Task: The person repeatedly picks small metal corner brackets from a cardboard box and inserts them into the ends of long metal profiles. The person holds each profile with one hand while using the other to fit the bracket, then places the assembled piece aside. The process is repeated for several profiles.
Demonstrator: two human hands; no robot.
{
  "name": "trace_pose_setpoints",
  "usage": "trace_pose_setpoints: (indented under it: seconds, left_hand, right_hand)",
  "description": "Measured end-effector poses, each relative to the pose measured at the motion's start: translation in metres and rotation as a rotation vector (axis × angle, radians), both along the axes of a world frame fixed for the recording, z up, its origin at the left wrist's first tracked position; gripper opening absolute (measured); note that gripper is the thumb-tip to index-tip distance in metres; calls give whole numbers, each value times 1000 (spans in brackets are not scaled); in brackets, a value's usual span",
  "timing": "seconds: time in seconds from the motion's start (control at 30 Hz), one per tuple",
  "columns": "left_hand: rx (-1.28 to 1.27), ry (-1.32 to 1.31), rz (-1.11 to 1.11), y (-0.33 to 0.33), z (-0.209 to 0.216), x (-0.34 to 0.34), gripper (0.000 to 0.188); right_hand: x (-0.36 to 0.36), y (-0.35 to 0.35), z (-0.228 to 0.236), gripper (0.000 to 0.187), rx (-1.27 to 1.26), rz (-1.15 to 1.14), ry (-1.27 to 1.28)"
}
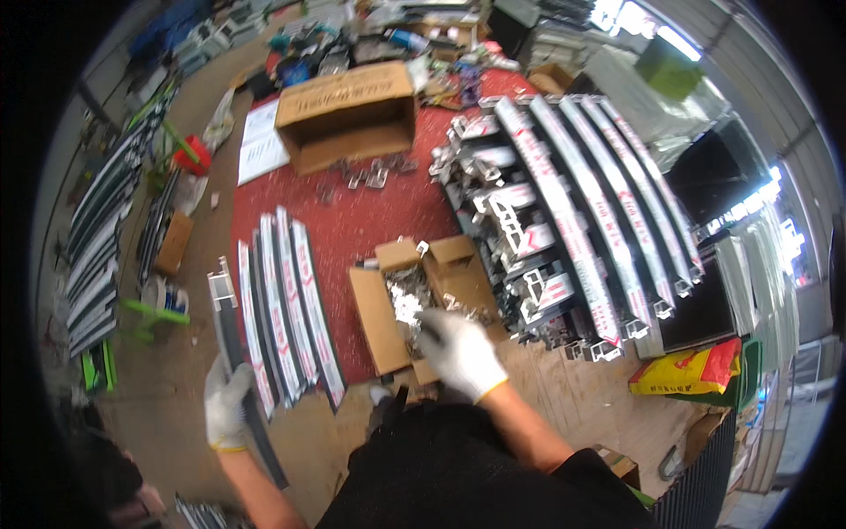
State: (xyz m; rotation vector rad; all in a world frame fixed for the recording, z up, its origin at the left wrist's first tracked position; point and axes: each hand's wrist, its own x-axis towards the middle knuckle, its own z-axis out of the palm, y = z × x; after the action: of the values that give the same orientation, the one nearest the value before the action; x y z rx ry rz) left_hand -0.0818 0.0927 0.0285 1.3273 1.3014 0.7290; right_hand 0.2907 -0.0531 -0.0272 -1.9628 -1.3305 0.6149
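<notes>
My left hand (228, 401), in a white work glove, is closed around a long dark metal profile (231, 339). The profile stands tilted just off the table's left edge, with a pale bracket-like piece at its upper end. My right hand (461, 353), gloved too, reaches over an open cardboard box (367, 309). Small shiny metal pieces (407, 295) lie in that box, beside the gloved fingertips. Those fingers are dark and smeared, so I cannot see whether they grip a piece. Several profiles with printed film (305, 304) lie between my left hand and the box.
A large stack of profiles (564, 212) covers the right side of the red table (352, 216). An empty-looking carton (344, 119), a white sheet (262, 145) and loose metal clips (377, 172) lie farther back. A yellow and red sack (687, 370) stands at the right.
</notes>
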Motion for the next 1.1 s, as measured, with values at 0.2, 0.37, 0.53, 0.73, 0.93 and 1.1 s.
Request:
trace_pose_setpoints:
  seconds: [0.2, 0.37, 0.53, 0.73, 0.93, 1.1]
  left_hand:
    - [-160, 202, 89, -75, -40, 40, 41]
    - [-240, 74, 87, -85, -49, 53, 42]
    - [-239, 55, 15, -63, -57, 46, 42]
    - [-238, 47, -14, -51, -63, 32, 40]
    - [-273, 10, -103, -48, -65, 29, 42]
    - [-225, 37, -170, -44, -71, 27, 46]
  right_hand:
    - [53, 3, -49, 32, -186, 40, -225]
    - [42, 28, -57, 30, -316, 102, -223]
    - [17, 46, -59, 25, -469, 38, -315]
    - [21, 24, -50, 24, -406, -251, -387]
    - [37, 1, -40, 31, -545, -415, -357]
    - [55, 24, -73, 29, -548, -267, -371]
